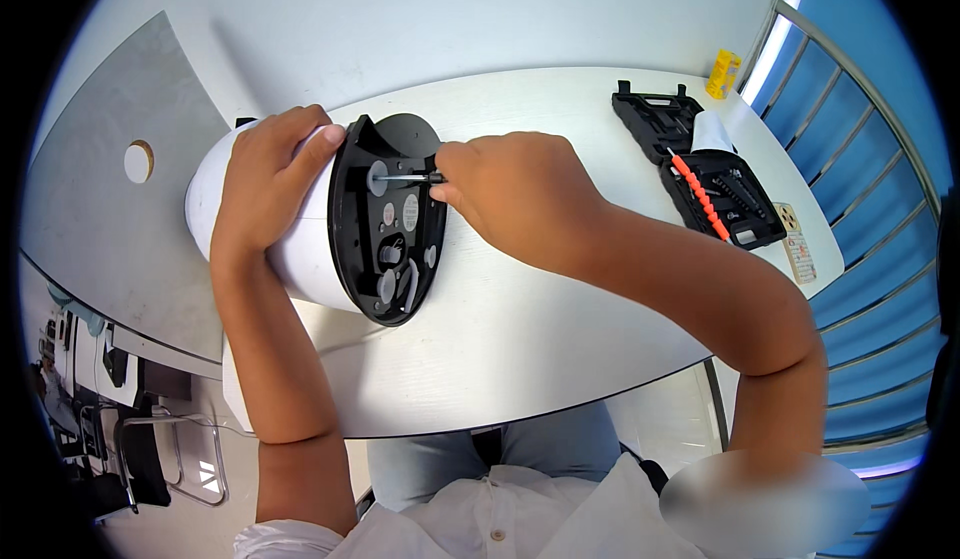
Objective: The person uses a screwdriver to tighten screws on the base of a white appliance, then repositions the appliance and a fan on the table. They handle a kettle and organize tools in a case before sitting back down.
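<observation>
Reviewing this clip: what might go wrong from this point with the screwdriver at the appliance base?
The white appliance lies on its rounded side, steadied only by the left hand, so it may roll. The thin screwdriver in the right hand might slip off the black base. A freed screw may roll off the table.

Under the left hand [268, 174] lies a white appliance body [300, 249] of smooth, faintly glossy plastic; its base plate [385, 221] is matt black plastic with small grey discs. The right hand [510, 194] pinches a thin screwdriver [408, 177] with a bright metal shaft. Both rest on a smooth white bench [520, 309] with a soft sheen. Well beyond the right hand sits an open tool case [700, 174] of matt black plastic, holding an orange ribbed plastic rod [700, 199]. Past the left hand stands a dull grey panel [110, 229].
</observation>
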### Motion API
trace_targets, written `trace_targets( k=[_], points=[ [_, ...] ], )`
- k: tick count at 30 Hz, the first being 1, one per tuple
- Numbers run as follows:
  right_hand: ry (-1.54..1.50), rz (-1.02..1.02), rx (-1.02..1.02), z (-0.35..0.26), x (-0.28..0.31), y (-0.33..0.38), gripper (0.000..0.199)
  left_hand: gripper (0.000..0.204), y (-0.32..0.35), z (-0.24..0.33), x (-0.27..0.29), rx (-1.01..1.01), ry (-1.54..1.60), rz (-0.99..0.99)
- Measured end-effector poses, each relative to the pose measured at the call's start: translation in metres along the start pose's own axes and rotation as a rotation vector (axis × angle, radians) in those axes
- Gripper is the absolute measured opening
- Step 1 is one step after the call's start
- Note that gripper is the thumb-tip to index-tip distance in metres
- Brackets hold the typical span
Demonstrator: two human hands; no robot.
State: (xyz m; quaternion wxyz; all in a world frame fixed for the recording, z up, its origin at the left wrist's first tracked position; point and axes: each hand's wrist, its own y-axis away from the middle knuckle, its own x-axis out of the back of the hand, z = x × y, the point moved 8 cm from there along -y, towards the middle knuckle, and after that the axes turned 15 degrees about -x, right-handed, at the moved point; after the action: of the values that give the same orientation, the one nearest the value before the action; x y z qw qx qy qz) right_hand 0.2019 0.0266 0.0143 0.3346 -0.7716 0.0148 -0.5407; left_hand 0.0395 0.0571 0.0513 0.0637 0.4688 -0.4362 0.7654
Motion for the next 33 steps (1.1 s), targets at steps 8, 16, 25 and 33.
trace_targets(
  k=[8,16,25,33],
  points=[
    [-0.501,-0.691,-0.474,0.022,-0.015,-0.014,0.026,0.039,0.004,-0.002,0.001,0.031,0.021,0.001],
    [0.149,0.235,0.207,-0.006,0.011,0.011,0.011,0.040,0.001,-0.002,0.001,0.019,0.036,0.011],
    [0.025,0.181,0.128,-0.005,0.007,0.011,0.018,0.045,0.001,-0.003,-0.001,-0.001,-0.007,0.018],
    [-0.242,-0.399,-0.254,0.013,-0.006,-0.007,0.024,0.046,0.002,-0.005,0.000,0.016,0.018,0.013]
  ],
)
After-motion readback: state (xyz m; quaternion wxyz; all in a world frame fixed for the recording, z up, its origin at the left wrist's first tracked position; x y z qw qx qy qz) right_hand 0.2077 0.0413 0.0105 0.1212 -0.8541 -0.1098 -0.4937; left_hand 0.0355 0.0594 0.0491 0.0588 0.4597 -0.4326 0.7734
